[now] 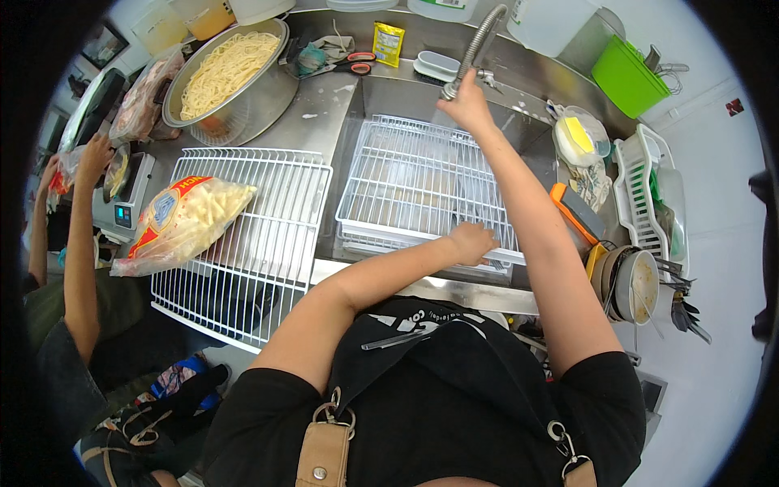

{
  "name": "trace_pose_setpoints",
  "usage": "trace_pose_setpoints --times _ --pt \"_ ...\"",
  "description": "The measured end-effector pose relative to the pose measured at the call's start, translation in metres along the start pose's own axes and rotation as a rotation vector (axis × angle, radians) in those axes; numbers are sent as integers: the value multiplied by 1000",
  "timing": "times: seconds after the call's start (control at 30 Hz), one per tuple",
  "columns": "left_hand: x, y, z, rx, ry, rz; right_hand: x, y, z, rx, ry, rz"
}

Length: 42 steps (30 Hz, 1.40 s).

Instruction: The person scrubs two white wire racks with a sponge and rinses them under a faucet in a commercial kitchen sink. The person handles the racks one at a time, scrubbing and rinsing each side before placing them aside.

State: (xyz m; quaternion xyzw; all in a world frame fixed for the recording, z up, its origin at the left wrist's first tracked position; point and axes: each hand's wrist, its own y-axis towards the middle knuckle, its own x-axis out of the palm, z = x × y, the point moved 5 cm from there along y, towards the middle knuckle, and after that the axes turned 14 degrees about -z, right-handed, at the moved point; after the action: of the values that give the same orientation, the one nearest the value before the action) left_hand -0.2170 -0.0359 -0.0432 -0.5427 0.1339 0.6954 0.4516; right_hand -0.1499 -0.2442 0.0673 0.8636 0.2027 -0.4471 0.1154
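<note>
My right hand (pixel 471 106) grips the spray head of a flexible metal pre-rinse faucet (pixel 482 44) above the steel sink. Water appears to come from it, though the stream is faint. Under it, a white wire shelf rack (pixel 420 176) lies in the sink on top of other white racks or trays, partly seen through its bars. My left hand (pixel 473 243) is on the rack's front edge, fingers curled over it; their tips are partly hidden. Left of the sink, a second wire rack (pixel 286 225) juts past the counter edge, with a plastic bag of cut fries (pixel 188 219) on it.
A large pot of cooked noodles (pixel 231 76), scissors (pixel 353 64) and a scrub brush (pixel 437 66) stand behind. On the right are a sponge (pixel 578 135), a dish rack (pixel 639 189) and hanging pans (pixel 636 286). At left, another person's hands (pixel 94 157) work near a scale (pixel 125 210).
</note>
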Motion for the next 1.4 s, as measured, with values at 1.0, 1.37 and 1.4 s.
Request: trace_pose_setpoints --times 1.0,1.37,1.4 --pt "-29 -15 -22 -56 8 2 -129 -109 26 -52 208 -107" --pt "-88 -17 -29 -170 -56 -42 -55 -110 -7 -217 866 -27" --pt "-89 -18 -32 -175 -74 -44 -34 -116 -1 -123 1076 -128"
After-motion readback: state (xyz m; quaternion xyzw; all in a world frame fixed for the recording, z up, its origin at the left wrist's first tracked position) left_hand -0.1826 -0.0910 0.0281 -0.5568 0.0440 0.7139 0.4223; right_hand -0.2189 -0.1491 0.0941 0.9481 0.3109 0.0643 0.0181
